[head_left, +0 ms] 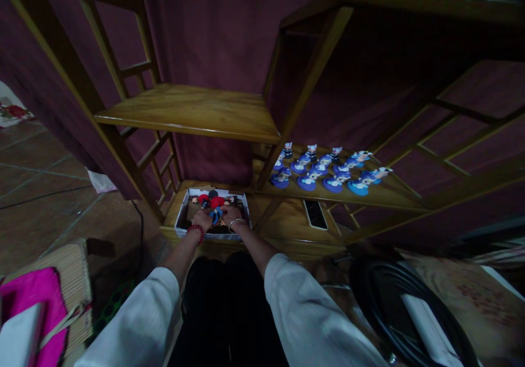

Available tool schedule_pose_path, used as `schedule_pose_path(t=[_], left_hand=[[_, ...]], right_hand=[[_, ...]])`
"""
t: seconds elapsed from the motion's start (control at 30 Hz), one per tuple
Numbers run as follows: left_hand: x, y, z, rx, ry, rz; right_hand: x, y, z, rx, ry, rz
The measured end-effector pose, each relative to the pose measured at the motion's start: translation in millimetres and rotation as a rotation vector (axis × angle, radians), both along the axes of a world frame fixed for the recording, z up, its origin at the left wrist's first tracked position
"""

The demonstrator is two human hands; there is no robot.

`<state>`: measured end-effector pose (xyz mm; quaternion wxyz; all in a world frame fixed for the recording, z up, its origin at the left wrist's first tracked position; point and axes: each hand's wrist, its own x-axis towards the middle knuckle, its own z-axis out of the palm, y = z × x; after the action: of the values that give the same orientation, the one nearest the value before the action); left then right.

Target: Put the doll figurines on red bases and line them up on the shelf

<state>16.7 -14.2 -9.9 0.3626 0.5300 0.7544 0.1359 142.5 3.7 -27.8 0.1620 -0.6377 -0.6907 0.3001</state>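
Note:
A white cardboard box (180, 217) stands on the low wooden shelf, with several small figurines in it. Inside it, a blue figurine (215, 215) is between my two hands. My left hand (202, 220), with a red bead bracelet at the wrist, is closed at the figurine's left side. From the right, my right hand (232, 214), wearing a pale bangle, has its curled fingers on the same figurine. Red and dark figurines (216, 201) lie behind my hands, along the box's far side. My fingertips are small and partly hidden.
Several purple and blue figurines (310, 179) stand in rows on the wooden shelf (381, 197) at right. Below them lies a phone (315, 214). An upper shelf board (192, 110) overhangs the box. A coiled black hose (369, 290) is at lower right; a pink cloth (39, 293) at lower left.

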Motion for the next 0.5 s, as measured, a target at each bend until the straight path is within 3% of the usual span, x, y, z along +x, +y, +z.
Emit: schedule_pose_path(t=[0.5], left_hand=[[3.7,3.1,7.9,-0.108,-0.061,0.019]], right_hand=[[-2.3,1.3,-3.8,0.073,-0.151,0.114]])
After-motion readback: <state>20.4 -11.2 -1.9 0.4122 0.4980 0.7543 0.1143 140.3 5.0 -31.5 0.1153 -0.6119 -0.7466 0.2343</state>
